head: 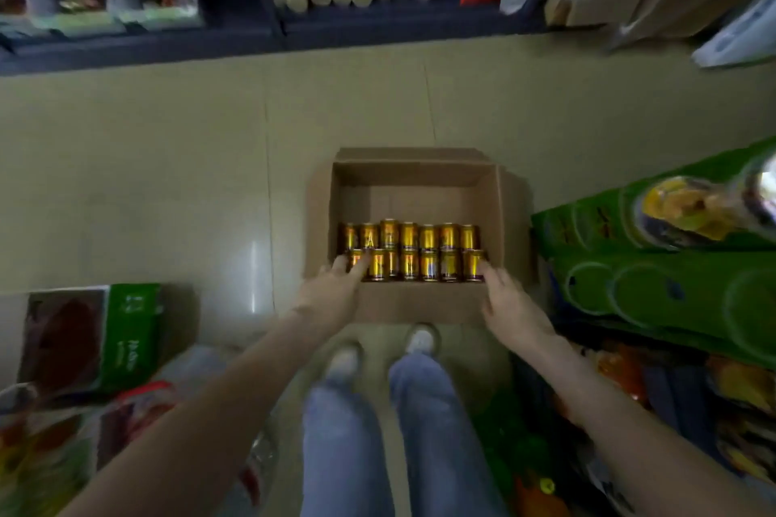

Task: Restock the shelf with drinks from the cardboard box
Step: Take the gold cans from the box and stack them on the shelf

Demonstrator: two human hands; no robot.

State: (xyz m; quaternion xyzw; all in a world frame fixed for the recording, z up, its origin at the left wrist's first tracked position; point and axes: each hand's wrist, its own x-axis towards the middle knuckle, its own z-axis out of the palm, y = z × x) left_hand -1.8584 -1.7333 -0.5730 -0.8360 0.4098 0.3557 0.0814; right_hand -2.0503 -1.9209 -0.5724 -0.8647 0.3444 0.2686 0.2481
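Note:
An open cardboard box [415,180] stands on the floor right in front of my feet. Two rows of gold drink cans [413,250] fill its near half, and the far half shows bare cardboard. My left hand [336,290] reaches over the near left corner of the box, its straight fingers touching the leftmost cans of the near row. My right hand [510,298] reaches over the near right corner, with its fingertips against the rightmost can. Neither hand holds a can.
A dark shelf unit [273,34] with packaged goods runs along the far side of the tiled floor. Green printed cartons [655,264] stand close on the right. A green and brown box [92,340] and bagged goods lie at the left. My legs and shoes are below the box.

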